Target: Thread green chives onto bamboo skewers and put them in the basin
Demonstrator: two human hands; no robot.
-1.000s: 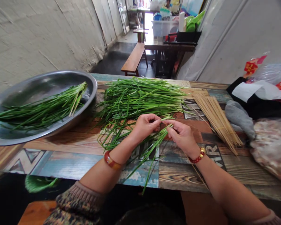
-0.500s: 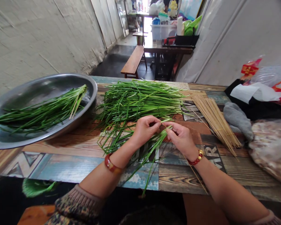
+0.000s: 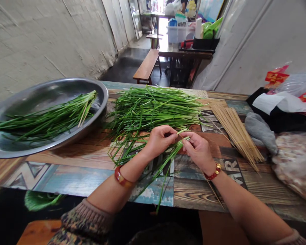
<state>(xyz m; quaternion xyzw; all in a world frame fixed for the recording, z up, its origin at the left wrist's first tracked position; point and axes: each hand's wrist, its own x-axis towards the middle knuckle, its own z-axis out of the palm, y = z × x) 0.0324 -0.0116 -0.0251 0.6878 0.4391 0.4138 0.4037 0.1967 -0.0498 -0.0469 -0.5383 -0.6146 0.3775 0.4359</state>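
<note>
My left hand is closed in a pinch on a chive stalk, whose pale end sticks out past the fingertips. Close beside it, my right hand grips a small bunch of chives near the pale ends, green leaves trailing toward the table's front edge. A thin bamboo skewer runs out below the right palm; its tip between the fingers is hard to make out. Just beyond both hands lies a large pile of chives. Bundled bamboo skewers rest right of the pile.
A metal basin at the left holds more chives threaded on skewers. To the right are a grey cloth, a plastic bag of pale pieces and red-and-clear packaging. A bench and another table stand beyond.
The view has shifted slightly, so the scene sits a little further right. Both hands keep nearly the same pose, fingertips close together at the chive ends.
</note>
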